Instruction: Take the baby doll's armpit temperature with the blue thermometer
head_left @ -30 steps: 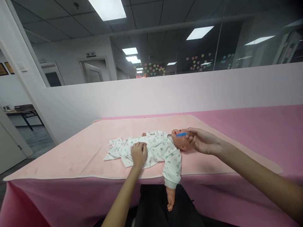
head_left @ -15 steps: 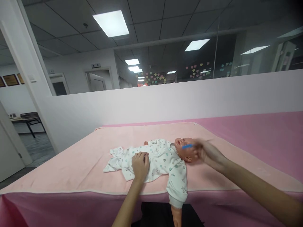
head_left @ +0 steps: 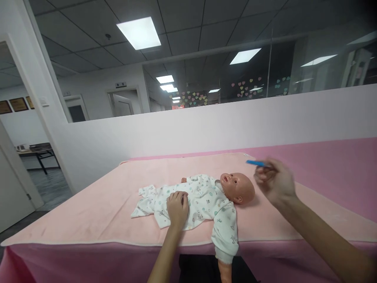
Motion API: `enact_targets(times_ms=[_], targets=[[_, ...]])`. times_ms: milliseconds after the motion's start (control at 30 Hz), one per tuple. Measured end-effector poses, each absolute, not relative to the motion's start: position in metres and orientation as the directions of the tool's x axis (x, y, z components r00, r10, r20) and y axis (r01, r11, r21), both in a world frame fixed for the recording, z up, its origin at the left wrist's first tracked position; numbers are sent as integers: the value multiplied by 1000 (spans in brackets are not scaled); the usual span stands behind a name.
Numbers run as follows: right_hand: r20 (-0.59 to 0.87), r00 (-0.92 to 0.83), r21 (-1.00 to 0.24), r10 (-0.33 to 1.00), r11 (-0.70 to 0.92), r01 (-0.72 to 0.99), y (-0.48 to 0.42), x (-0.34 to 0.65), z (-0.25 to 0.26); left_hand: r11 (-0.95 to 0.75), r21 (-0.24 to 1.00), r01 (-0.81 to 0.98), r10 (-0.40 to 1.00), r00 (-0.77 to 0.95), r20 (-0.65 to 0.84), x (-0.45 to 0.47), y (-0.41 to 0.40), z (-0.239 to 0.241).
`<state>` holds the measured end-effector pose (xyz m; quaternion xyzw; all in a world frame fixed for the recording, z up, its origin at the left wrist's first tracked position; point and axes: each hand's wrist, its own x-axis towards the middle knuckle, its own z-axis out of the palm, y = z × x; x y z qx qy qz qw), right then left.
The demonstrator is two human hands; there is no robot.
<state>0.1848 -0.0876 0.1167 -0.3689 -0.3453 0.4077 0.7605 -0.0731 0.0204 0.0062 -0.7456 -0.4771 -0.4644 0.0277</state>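
Pink-covered worktop (head_left: pixel 338 163) under doll (head_left: pixel 204 201), peach blanket (head_left: pixel 103 196) between. Doll on its back, one arm out sideways. Left hand (head_left: pixel 177 208) palm down on doll's belly, fingers loose. Right hand (head_left: pixel 275 179) raised near doll's head, gripping blue stick (head_left: pixel 255 162), stick clear of doll.

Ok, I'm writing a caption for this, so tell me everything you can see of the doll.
The doll has a smooth, bald head that looks plastic, with a red mouth and an ear showing. Its white, cloth-like outfit carries small green and dark prints. It lies on its back on the peach blanket, head toward the picture's right. The nearer arm hangs past the blanket's near edge, cut off by the frame. The person's left hand rests on its lower body.
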Motion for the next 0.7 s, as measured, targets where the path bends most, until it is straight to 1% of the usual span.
enact_targets(times_ms=[33, 100, 133, 167, 233, 267, 300, 367, 400, 500, 533, 600, 633, 667, 700], targets=[[196, 404, -876, 893, 345, -338, -86, 186, 114, -546, 403, 734, 686, 116, 718, -73, 21, 6], [72, 304, -943, 950, 164, -288, -83, 192, 110, -547, 404, 733, 686, 116, 718, -73, 21, 7], [45, 278, -949, 959, 128, -288, -81, 195, 110, -545, 404, 735, 686, 113, 719, -73, 21, 7], [71, 286, -934, 956, 164, -317, -79, 199, 110, -542, 403, 737, 686, 111, 719, -73, 21, 7], [200, 331, -869, 922, 323, -375, -76, 204, 114, -540, 405, 738, 687, 108, 718, -73, 21, 6], [253, 330, -850, 909, 372, -373, -76, 205, 116, -541, 407, 736, 687, 108, 718, -73, 21, 6], [272, 304, -859, 913, 373, -349, -76, 203, 117, -544, 408, 733, 687, 109, 719, -73, 21, 6], [248, 227, -904, 942, 309, -295, -77, 197, 117, -545, 411, 730, 687, 108, 719, -73, 21, 6], [235, 198, -911, 952, 287, -295, -78, 193, 117, -543, 413, 731, 688, 105, 718, -72, 21, 6], [241, 141, -878, 960, 278, -389, -83, 188, 115, -536, 413, 737, 693, 104, 714, -72, 20, 7], [202, 97, -898, 975, 224, -379, -85, 188, 114, -536, 412, 737, 693, 105, 714, -72, 20, 7], [66, 26, -956, 997, 71, -285, -90, 192, 109, -539, 411, 735, 691, 107, 715, -71, 20, 7], [9, 20, -970, 1000, 13, -242, -93, 195, 106, -540, 413, 734, 691, 106, 715, -71, 20, 7], [11, 61, -967, 998, 26, -254, -95, 198, 103, -540, 415, 733, 691, 103, 716, -71, 20, 6], [40, 124, -955, 991, 75, -288, -98, 202, 99, -541, 416, 731, 691, 103, 716, -71, 21, 6]])
